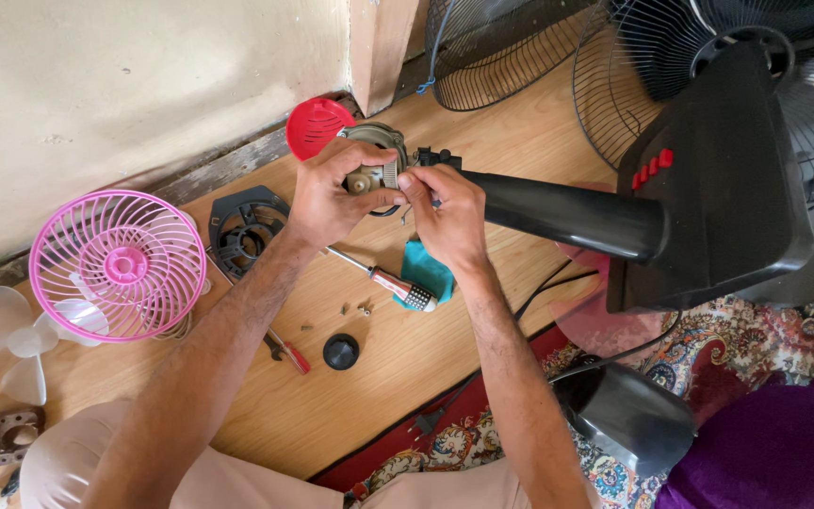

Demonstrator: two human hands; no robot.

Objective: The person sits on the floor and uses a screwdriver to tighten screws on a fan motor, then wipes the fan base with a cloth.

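A black pedestal fan lies on its side, its pole (pixel 558 212) reaching left from the black base (pixel 718 179). At the pole's end sits the bare metal fan motor (pixel 376 155). My left hand (pixel 332 193) wraps around the motor from below. My right hand (pixel 445 212) pinches at the motor's right side where it meets the pole. A screwdriver (pixel 383 278) with a red and white handle lies on the wooden floor just beneath my hands, next to a teal object (pixel 431 273).
A pink fan grille (pixel 115 264) and white fan blade (pixel 11 339) lie at left. A black plastic ring (pixel 247 231), red cap (pixel 317 124), loose screws (pixel 355 307), black knob (pixel 341 351) and pliers (pixel 284 351) are scattered nearby. Black wire guards (pixel 511 47) lean behind. A patterned rug (pixel 756 330) lies at right.
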